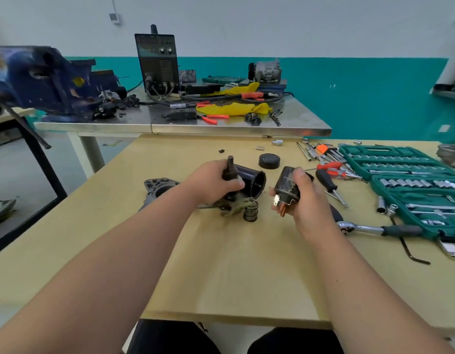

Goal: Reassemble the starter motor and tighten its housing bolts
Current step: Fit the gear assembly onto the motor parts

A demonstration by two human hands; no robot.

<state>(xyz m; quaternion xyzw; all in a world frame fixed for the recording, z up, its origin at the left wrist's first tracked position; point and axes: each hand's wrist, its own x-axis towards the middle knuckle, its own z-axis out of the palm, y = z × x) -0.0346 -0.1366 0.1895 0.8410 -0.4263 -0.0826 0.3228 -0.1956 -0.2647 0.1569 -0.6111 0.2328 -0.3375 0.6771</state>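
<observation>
Grip [307, 198] on apparent solenoid [287, 186], table [221, 264], teal wall [362, 98]

Matt pale wood table [247, 264], glossy black housing [252, 181], scuffed solenoid [287, 186] (copper terminals)

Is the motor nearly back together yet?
Not nearly; nothing looks bolted yet. The left hand grips the shaft assembly, the right hand holds the solenoid. The round cap and grey end casting lie loose on the table, and the ratchet is untouched.

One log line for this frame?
left hand: grips motor housing | right hand: holds solenoid | end cap: on table | ratchet: untouched
</observation>
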